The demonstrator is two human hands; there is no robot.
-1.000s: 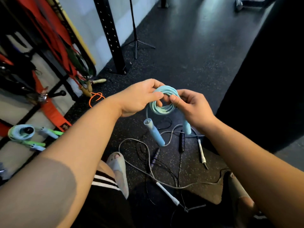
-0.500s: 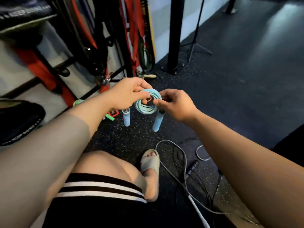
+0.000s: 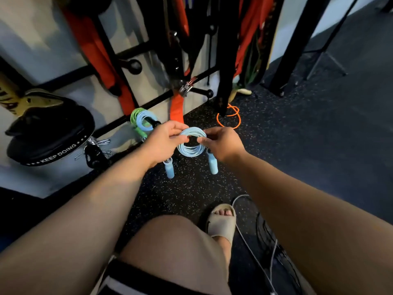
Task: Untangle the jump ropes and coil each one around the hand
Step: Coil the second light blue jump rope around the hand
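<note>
A light blue jump rope [image 3: 191, 150] is wound into a tight coil and hangs in the air between my hands. My left hand [image 3: 163, 143] pinches the coil's left side, and my right hand [image 3: 221, 143] pinches its right side. Its two blue handles [image 3: 212, 163] dangle below the coil, one under each hand. On a black wall peg just left of my left hand hang two more coiled ropes, one green and one blue [image 3: 141, 120]. White and black ropes [image 3: 255, 241] lie loose on the floor at the lower right.
A wall rack [image 3: 148, 50] with orange straps and black bars fills the upper left. A black belt [image 3: 51, 145] hangs at the left. An orange cord [image 3: 230, 118] lies on the speckled rubber floor. My knee and sandalled foot [image 3: 222, 222] are below my hands.
The view has swung left toward the wall rack. Both hands have carried the blue coil toward the peg with the hung ropes, and the handles now dangle straight down.
</note>
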